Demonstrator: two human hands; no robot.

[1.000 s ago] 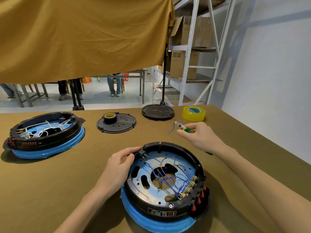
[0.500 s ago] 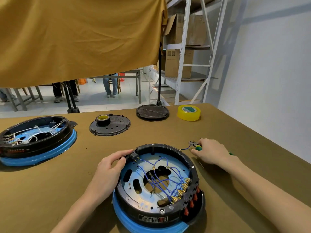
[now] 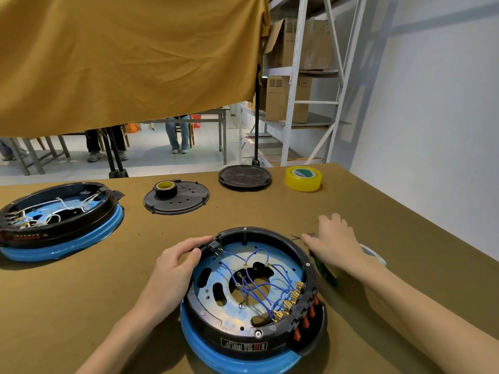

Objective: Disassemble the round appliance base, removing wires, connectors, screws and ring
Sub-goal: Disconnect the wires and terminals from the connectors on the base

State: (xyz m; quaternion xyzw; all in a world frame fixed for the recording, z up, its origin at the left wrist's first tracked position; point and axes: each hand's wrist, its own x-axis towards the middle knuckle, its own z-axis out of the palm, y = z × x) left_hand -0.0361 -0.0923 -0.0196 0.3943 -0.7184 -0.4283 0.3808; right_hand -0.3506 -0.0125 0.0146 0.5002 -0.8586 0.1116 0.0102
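Two hands [image 3: 172, 268], two bases [image 3: 251, 298]

No text legible anywhere.

A rating label [image 3: 244, 346] with white and red print sits on the black rim of the near base [image 3: 251, 298] at 6 o'clock, its print too small to read. The boxes [image 3: 290, 98] on the shelf at 1 o'clock bear small printed symbols, also too small to read. The yellow tape [image 3: 303, 178] shows a green core label, its print illegible.

Right hand [image 3: 334, 244] lowered green-handled tool [image 3: 325, 269] onto table, fingers now spread.
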